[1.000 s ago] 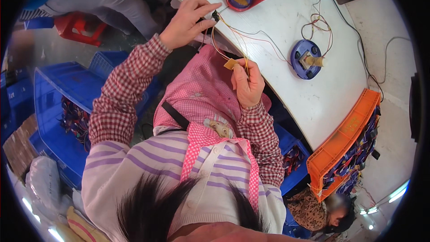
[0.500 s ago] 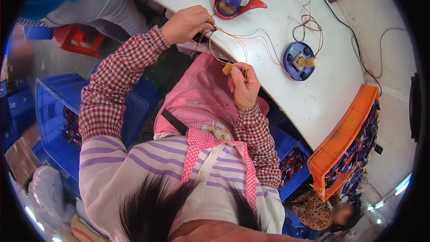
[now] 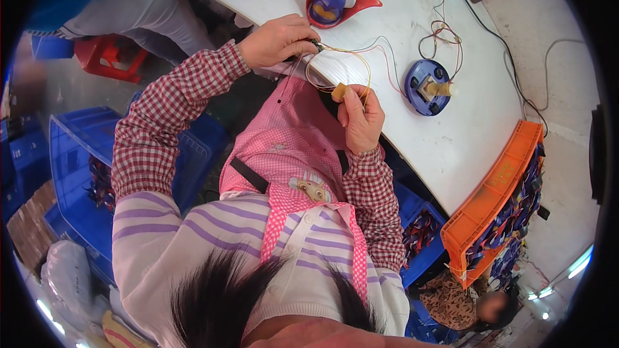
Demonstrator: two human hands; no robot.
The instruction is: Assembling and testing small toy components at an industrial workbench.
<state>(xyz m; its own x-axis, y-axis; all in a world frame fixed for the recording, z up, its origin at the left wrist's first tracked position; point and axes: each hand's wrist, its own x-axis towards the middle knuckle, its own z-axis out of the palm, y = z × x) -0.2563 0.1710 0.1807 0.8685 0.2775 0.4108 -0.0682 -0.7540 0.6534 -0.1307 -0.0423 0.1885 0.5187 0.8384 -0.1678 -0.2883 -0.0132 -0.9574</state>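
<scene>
Above the table's near edge, my left hand [image 3: 278, 41] pinches a small dark circuit board [image 3: 317, 46] with thin wires running off it. My right hand [image 3: 362, 120] is closed on a small yellow-tan block [image 3: 338, 92], its thumb and fingers pressed together. Thin yellow wires [image 3: 369, 72] loop between the two hands. Other thin wires lead across to a round purple housing [image 3: 427, 87] with a pale part on top. Just beyond my left hand stands a red, purple and silver plastic toy piece [image 3: 332, 1] with horn shapes.
The white table [image 3: 451, 161] bears a tangle of cable [image 3: 441, 38]. An orange crate [image 3: 493, 190] of dark and red parts stands at the right. Blue bins [image 3: 80, 167] are on the left, near a red stool [image 3: 111, 58]. Another person [image 3: 148, 6] stands at upper left; one is at lower right.
Both hands have shifted a little to the right, carrying the circuit board and the yellow-tan block. The board shows more clearly now at my left fingertips.
</scene>
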